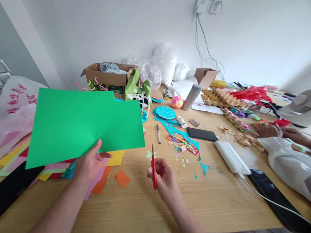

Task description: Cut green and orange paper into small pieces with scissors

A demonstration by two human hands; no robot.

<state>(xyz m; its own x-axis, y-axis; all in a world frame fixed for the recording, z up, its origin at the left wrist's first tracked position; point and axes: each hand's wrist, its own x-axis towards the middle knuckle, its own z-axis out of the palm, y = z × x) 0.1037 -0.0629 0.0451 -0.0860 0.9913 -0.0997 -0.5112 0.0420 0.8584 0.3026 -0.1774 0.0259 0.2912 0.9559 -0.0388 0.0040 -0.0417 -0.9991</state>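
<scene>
A large sheet of green paper (68, 126) with a notch in its upper edge is raised above the table. My left hand (91, 161) pinches its lower edge, thumb on top. Red-handled scissors (153, 172) are gripped in my right hand (164, 178), their blades pointing away from me and looking closed. Beneath the green sheet lies a pile of coloured paper (55, 169), partly hidden by it. An orange paper piece (122, 179) lies between my hands. Small paper scraps (183, 145) and blue offcuts (171, 127) are scattered beyond the scissors.
A pen (158, 134), a glue bottle (182, 121) and blue discs (165, 112) lie ahead. A grey tumbler (192, 97) stands behind them. To the right are a white power bank (232, 157), a phone (277, 198) and another person's hand (269, 130).
</scene>
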